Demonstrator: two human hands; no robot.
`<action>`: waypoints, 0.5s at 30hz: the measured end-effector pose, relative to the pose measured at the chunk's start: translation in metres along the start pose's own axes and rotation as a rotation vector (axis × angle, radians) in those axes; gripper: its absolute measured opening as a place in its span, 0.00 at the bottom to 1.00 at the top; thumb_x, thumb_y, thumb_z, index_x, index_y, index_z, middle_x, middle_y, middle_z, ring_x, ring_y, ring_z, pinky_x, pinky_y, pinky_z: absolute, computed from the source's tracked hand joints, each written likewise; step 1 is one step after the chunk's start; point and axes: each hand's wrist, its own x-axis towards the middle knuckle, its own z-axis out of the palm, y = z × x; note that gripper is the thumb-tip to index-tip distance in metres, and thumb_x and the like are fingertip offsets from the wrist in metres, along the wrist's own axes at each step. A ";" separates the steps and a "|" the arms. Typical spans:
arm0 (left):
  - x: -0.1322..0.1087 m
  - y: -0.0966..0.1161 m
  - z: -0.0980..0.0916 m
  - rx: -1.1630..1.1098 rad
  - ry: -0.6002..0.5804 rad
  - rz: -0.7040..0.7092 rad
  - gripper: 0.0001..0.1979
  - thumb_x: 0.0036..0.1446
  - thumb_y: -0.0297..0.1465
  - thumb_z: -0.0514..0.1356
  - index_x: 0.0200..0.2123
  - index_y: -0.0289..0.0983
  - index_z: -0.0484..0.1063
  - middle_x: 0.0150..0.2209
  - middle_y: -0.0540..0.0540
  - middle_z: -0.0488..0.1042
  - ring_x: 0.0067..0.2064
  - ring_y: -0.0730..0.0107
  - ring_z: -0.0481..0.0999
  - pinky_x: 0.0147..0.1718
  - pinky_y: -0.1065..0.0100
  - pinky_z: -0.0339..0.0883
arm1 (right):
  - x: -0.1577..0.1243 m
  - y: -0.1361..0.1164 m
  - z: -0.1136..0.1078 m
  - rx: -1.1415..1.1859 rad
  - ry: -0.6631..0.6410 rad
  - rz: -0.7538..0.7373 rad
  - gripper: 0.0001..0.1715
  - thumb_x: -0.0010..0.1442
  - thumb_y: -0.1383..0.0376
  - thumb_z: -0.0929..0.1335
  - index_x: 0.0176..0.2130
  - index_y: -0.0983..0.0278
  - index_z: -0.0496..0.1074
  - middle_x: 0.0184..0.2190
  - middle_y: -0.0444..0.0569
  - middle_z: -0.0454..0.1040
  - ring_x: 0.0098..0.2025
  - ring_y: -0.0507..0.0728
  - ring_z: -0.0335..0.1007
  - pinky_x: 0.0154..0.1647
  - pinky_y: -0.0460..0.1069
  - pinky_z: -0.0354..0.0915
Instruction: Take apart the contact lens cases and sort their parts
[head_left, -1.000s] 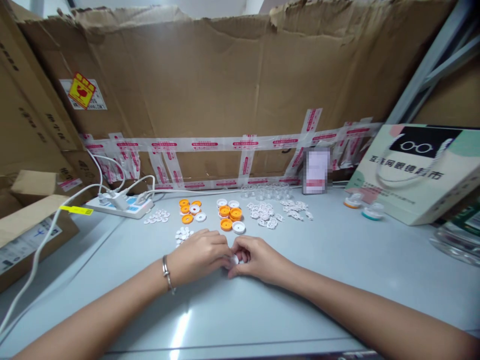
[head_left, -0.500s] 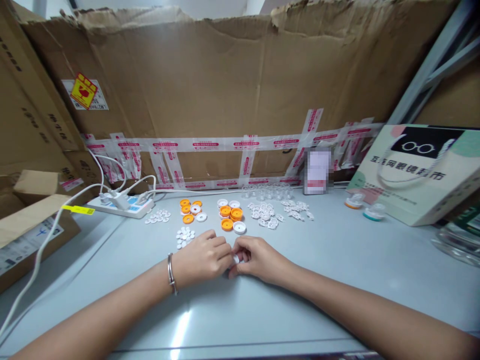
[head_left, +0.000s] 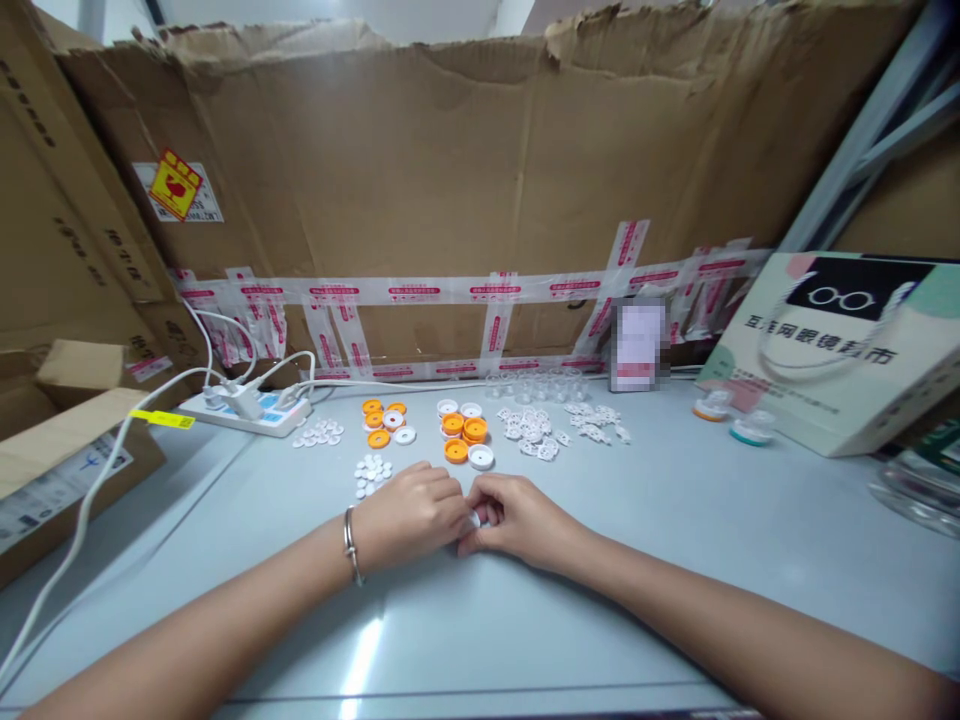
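Over the front middle of the table, my left hand (head_left: 416,508) and my right hand (head_left: 517,518) meet with their fingers closed around a small white plastic part (head_left: 473,519). Only a sliver of that part shows between the fingertips, so its full shape is hidden. My left hand is seen from its back, knuckles up; my right thumb and fingers pinch from the other side. Just beyond my left hand lie small white discs (head_left: 371,474). Orange ring-shaped caps (head_left: 455,451) and white ones (head_left: 481,457) sit behind the hands, some stacked.
Flat white cut-out pieces (head_left: 529,428) and clear cups (head_left: 540,385) lie farther back. A power strip (head_left: 281,412) with cables stands at left. Two clear-topped pieces (head_left: 751,428), a paper bag (head_left: 817,350) and a phone (head_left: 637,345) are at right. A large carton (head_left: 420,170) walls the back.
The view has shifted slightly. My hands keep the same closed hold on the white part, with my left hand nudged a little to the right.
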 end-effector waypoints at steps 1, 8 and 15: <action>-0.001 -0.004 -0.003 -0.047 -0.043 -0.065 0.07 0.55 0.26 0.55 0.25 0.34 0.69 0.24 0.49 0.71 0.26 0.72 0.68 0.26 0.70 0.58 | 0.000 0.000 0.000 0.007 -0.004 -0.003 0.17 0.36 0.67 0.76 0.23 0.65 0.65 0.19 0.36 0.59 0.23 0.48 0.55 0.22 0.42 0.51; -0.039 -0.075 -0.052 -0.141 -0.472 -0.646 0.07 0.44 0.23 0.54 0.22 0.35 0.72 0.22 0.49 0.73 0.25 0.72 0.70 0.26 0.73 0.58 | -0.003 0.004 -0.002 -0.005 -0.024 -0.047 0.17 0.39 0.63 0.76 0.28 0.65 0.68 0.22 0.38 0.62 0.24 0.48 0.56 0.23 0.43 0.51; -0.066 -0.108 -0.057 -0.117 -0.702 -0.857 0.09 0.41 0.26 0.53 0.21 0.35 0.74 0.23 0.49 0.74 0.27 0.70 0.72 0.25 0.75 0.59 | -0.003 0.003 -0.004 -0.027 -0.039 -0.055 0.16 0.41 0.63 0.75 0.29 0.65 0.69 0.23 0.39 0.61 0.25 0.48 0.56 0.24 0.43 0.52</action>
